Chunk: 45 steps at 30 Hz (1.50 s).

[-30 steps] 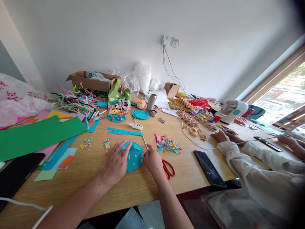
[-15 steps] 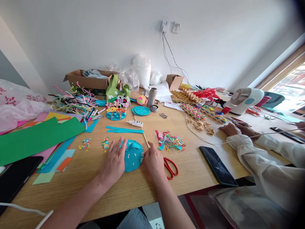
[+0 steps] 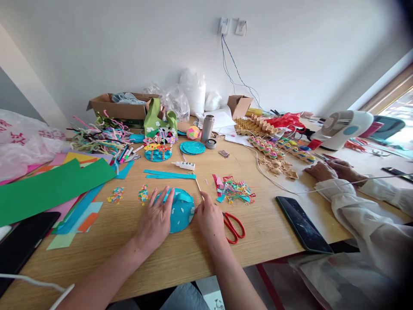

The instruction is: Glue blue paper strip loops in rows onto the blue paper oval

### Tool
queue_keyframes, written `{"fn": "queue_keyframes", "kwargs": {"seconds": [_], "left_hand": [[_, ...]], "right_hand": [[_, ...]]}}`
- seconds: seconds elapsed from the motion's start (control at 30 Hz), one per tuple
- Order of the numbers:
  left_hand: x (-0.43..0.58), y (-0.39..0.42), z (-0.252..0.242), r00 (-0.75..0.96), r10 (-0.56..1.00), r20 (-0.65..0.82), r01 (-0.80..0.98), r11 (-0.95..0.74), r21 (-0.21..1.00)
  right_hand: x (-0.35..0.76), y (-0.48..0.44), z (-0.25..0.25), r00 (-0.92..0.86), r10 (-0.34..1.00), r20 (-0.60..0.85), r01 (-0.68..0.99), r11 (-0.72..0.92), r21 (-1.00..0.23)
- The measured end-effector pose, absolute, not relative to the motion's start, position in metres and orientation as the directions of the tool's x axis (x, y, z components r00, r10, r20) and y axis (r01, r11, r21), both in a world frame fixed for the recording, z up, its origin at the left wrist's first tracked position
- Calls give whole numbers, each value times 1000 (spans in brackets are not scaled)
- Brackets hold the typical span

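A blue paper disc [image 3: 181, 218] with pale spots lies on the table, a blue strip curved across its upper part. My left hand [image 3: 158, 217] rests over its left side, fingers stretched out. At the disc's right edge, my right hand [image 3: 210, 215] is closed around the lower end of a thin wooden stick [image 3: 198, 185]; the fingertips are partly hidden. Two blue paper strips [image 3: 167, 174] lie just beyond the disc, and the stick's far end reaches them. Behind them lies a white glue bottle [image 3: 185, 165]. Red-handled scissors [image 3: 235, 228] lie right of my right hand.
Paper scraps [image 3: 237, 190], confetti piles [image 3: 116, 195] and coloured sheets [image 3: 48, 185] cover parts of the table. A phone [image 3: 301, 224] lies at right, near a co-worker's hands [image 3: 335, 170]. Farther back stand a metal flask [image 3: 208, 128], blue discs [image 3: 192, 147] and a fan [image 3: 342, 129].
The view has turned slightly, so things at the right appear farther right. Both hands stay in nearly the same place on the disc and stick.
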<state>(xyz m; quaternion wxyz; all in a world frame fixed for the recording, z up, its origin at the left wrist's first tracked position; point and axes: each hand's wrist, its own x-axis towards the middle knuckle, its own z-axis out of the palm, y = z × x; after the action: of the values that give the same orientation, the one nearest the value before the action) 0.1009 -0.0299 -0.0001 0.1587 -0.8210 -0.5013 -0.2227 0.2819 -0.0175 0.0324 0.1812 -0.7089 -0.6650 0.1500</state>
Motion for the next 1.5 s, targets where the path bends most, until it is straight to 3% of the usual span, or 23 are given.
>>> {"fn": "queue_keyframes", "kwargs": {"seconds": [0.4,0.57,0.77,1.13,1.5], "left_hand": [[105,-29,2,429,761,487,890,-448,-85],[107,-30,3,427,770,475,891,-448,-75],[108,-29,1,427,752,503,890,-448,-85],[110,-29,7,437,760,482,891,-439,-115],[111,-31,12,424,791,442,898,-431,-91]], "right_hand": [[282,-17,32,57,997,43,900,-32,-434],[282,-20,32,57,995,87,936,-23,-351],[276,-26,30,-174,965,198,932,226,-284],[263,-29,27,-311,947,77,945,317,-78],[260,-29,31,-297,955,17,954,297,-42]]}}
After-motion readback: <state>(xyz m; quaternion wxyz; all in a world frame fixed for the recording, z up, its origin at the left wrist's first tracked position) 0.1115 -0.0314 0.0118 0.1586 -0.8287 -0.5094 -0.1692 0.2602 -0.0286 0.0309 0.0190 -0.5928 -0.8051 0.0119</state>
